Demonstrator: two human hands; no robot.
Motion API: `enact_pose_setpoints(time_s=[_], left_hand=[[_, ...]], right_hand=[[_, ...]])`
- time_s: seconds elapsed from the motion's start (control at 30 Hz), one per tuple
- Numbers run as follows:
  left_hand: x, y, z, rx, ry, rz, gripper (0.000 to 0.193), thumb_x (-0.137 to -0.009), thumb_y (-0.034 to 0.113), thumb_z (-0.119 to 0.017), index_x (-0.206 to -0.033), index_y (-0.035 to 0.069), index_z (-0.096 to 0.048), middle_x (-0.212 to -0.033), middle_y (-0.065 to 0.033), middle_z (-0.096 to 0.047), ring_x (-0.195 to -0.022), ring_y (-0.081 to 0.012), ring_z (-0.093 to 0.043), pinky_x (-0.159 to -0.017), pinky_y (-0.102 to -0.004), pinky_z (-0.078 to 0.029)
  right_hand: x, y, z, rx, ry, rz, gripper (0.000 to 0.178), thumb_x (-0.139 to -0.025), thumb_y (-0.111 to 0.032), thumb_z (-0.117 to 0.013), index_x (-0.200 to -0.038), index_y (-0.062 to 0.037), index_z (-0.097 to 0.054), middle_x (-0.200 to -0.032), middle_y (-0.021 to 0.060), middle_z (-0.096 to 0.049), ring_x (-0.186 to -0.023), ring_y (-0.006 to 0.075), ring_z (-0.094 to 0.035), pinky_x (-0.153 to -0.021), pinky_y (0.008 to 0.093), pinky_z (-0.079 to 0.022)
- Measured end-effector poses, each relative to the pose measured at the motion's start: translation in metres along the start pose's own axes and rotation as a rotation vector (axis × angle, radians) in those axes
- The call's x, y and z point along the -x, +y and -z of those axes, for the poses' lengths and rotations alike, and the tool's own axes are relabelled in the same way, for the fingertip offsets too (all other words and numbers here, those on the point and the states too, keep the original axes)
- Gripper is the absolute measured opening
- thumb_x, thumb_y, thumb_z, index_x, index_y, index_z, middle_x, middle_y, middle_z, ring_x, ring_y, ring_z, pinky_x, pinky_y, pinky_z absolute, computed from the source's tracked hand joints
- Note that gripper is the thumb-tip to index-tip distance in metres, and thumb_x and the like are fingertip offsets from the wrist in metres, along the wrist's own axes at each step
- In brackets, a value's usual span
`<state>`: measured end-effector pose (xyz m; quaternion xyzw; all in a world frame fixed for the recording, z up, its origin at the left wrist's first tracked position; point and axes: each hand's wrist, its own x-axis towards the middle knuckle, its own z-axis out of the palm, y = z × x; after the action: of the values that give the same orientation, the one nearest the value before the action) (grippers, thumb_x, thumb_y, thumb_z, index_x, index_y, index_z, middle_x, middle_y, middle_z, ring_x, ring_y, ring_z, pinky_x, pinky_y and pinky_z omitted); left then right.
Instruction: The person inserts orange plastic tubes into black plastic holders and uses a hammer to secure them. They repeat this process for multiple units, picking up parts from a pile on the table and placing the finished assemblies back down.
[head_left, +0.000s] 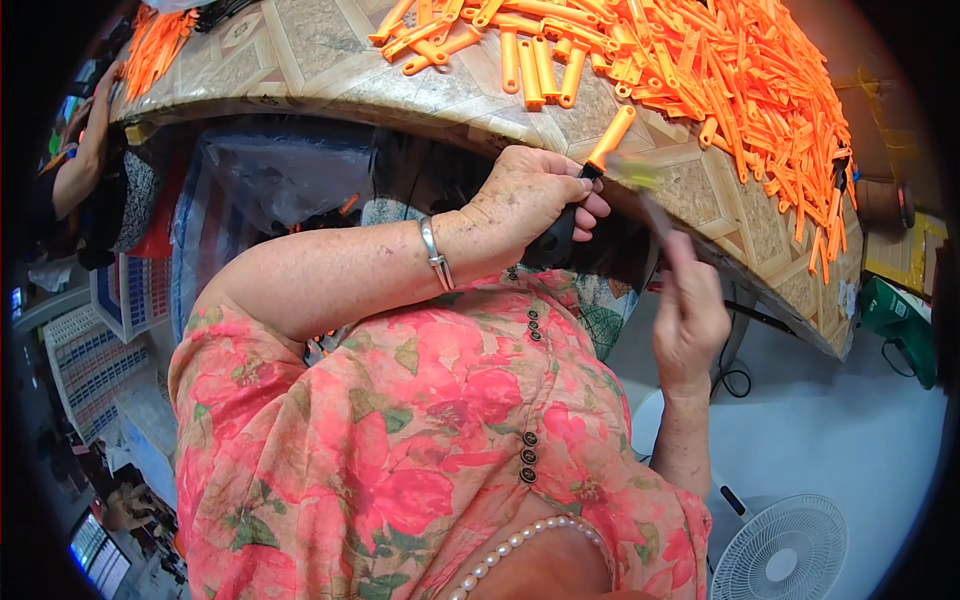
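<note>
Two hands work on an orange plastic piece at the table edge

The left hand [535,200] is curled tight around a dark handle [556,240], and an orange plastic strip [612,138] sticks up out of that fist, leaning over the curved edge of the patterned table [330,70]. The right hand [688,315] is just beside it, a little lower, off the table edge; it is blurry, its fingers look pinched on a thin blurry thing [640,185] with a yellow-green tip, and I cannot tell what that thing is. A big pile of orange strips [740,80] covers the far and right side of the table, right up to its rim. The near strip of tabletop by the hands is bare. A white fan [785,550] stands on the floor below the right arm
</note>
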<state>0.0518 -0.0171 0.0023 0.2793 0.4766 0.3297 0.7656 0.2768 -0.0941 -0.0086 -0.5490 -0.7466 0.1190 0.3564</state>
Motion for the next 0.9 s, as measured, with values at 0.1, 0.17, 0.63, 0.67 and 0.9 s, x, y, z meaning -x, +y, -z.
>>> enact_pose_setpoints(time_s=[0.1,0.17,0.63,0.67,0.9], left_hand=[[-0.001,-0.003,0.002,0.019,-0.013,-0.005,0.016,-0.096,0.007,-0.056,-0.103,-0.005,-0.064,-0.089,-0.0109,-0.071,-0.070,-0.0115,-0.066,-0.067,-0.0274,-0.059],[-0.001,-0.004,0.002,0.027,-0.007,-0.011,0.016,-0.097,0.007,-0.056,-0.103,-0.005,-0.065,-0.089,-0.0110,-0.071,-0.070,-0.0116,-0.066,-0.067,-0.0272,-0.059],[-0.004,-0.005,0.001,0.002,0.016,-0.024,0.016,-0.097,0.007,-0.056,-0.101,-0.005,-0.066,-0.089,-0.0110,-0.071,-0.070,-0.0117,-0.065,-0.067,-0.0277,-0.059],[-0.003,-0.004,-0.001,-0.001,0.022,-0.031,0.016,-0.097,0.007,-0.056,-0.101,-0.005,-0.066,-0.089,-0.0110,-0.071,-0.070,-0.0118,-0.065,-0.067,-0.0278,-0.059],[-0.004,-0.004,0.001,0.017,-0.004,-0.026,0.016,-0.097,0.008,-0.057,-0.101,-0.005,-0.065,-0.089,-0.0113,-0.071,-0.070,-0.0120,-0.066,-0.067,-0.0277,-0.059]], right_hand=[[0.001,0.003,-0.004,-0.030,-0.074,-0.047,0.059,-0.082,0.012,-0.064,-0.135,-0.0142,-0.061,-0.092,0.0095,-0.064,-0.075,0.0203,-0.063,-0.071,0.0287,-0.051],[-0.003,-0.001,-0.001,-0.070,-0.099,-0.098,0.057,-0.082,0.012,-0.065,-0.134,-0.0124,-0.062,-0.092,0.0100,-0.064,-0.075,0.0206,-0.063,-0.072,0.0287,-0.051],[-0.021,-0.015,0.011,0.087,0.033,0.084,0.056,-0.081,0.008,-0.066,-0.130,-0.0191,-0.066,-0.084,0.0057,-0.062,-0.069,0.0222,-0.063,-0.064,0.0334,-0.051],[-0.020,-0.015,0.009,0.067,0.054,0.095,0.057,-0.081,0.008,-0.066,-0.130,-0.0200,-0.065,-0.083,0.0055,-0.062,-0.069,0.0225,-0.062,-0.064,0.0339,-0.051],[-0.015,-0.010,0.005,0.019,-0.055,0.016,0.058,-0.081,0.012,-0.064,-0.132,-0.0150,-0.064,-0.085,0.0074,-0.062,-0.071,0.0208,-0.062,-0.066,0.0312,-0.051]])
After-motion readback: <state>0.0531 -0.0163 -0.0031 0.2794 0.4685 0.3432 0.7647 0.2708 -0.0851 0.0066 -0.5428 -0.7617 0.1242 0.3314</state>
